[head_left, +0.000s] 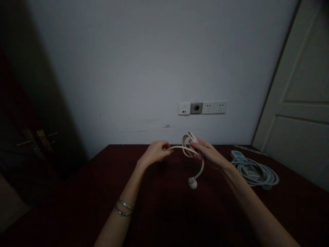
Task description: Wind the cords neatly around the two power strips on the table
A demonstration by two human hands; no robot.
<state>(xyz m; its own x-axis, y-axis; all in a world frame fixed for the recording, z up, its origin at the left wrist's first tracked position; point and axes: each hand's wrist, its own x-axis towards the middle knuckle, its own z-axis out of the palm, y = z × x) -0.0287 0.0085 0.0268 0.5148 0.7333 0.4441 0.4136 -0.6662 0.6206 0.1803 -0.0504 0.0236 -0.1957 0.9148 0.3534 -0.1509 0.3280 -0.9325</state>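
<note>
A white power cord (178, 147) is stretched between my two hands above the dark red table. My right hand (205, 151) is closed around a few loops of it. From beneath that hand a short length hangs down, ending in a round white plug (192, 183). To the left, my left hand (156, 151) pinches the cord between thumb and fingers, with the palm turned down. What part of the cord lies inside the left hand is hidden.
On the table (164, 212) at the right lies a coiled pale cable (269, 175), with a white and blue power strip (238, 156) at its back. Wall sockets (214, 107) sit above the table's rear edge. A white panelled door (298, 103) stands at the right.
</note>
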